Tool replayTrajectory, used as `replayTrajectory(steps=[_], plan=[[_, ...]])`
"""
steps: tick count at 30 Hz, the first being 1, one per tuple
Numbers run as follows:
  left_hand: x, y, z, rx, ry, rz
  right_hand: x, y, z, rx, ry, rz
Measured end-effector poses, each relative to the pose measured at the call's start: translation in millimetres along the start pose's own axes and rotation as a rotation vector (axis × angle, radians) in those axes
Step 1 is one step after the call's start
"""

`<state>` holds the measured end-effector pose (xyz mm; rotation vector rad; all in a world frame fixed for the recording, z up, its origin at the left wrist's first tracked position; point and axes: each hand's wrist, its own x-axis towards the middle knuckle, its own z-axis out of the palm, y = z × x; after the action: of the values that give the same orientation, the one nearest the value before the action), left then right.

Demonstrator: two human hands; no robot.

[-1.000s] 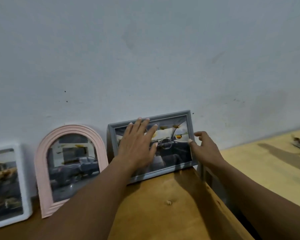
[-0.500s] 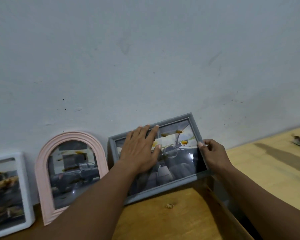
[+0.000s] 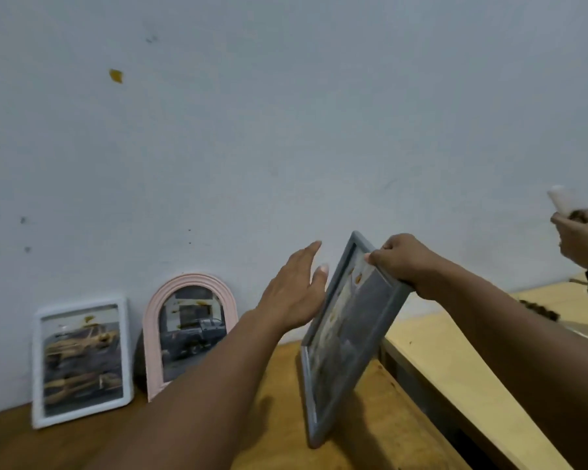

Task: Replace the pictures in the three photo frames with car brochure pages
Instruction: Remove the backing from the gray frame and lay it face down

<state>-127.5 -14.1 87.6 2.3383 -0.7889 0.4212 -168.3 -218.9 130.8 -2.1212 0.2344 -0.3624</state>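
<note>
The right hand (image 3: 403, 261) is pinching the upper corner of the grey photo frame (image 3: 345, 337), its grip closed with the thumb on the glass side and the fingers curled behind the rim. From that grip the frame's long axis is running down toward seven o'clock, steeply tilted, with the low corner resting on, or hanging just above, the brown counter (image 3: 275, 418); which of the two cannot be told. The left hand (image 3: 294, 295) is hovering open and flat just beside the frame's upper left edge, at nine o'clock from the grip, fingers spread and holding nothing. Being so close to the long edge, it looks the likelier hand to steady the frame next. Farther out at nine o'clock, the pink arched frame (image 3: 189, 330) and then the white frame (image 3: 82, 362) are leaning against the wall (image 3: 286, 130), both showing car pictures. At three o'clock, at the picture's edge, another person's hand (image 3: 581, 237) is holding something pale.
</note>
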Motion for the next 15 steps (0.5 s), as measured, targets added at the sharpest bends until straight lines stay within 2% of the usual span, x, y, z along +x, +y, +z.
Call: replayTrajectory(steps=[4, 9, 12, 15], plan=[[-20, 17, -45, -0.197, 0.017, -0.119, -27, -43, 21, -0.054, -0.070, 0.034], [-41, 4, -73, -0.343, 0.024, -0.225, -50, -80, 65, 0.058, -0.153, 0.091], [-55, -3, -87, -0.405, 0.076, -0.261, -60, -90, 86, 0.197, -0.300, 0.060], [-70, -12, -104, -0.374, 0.113, -0.312, -68, -89, 112, 0.185, -0.410, 0.009]])
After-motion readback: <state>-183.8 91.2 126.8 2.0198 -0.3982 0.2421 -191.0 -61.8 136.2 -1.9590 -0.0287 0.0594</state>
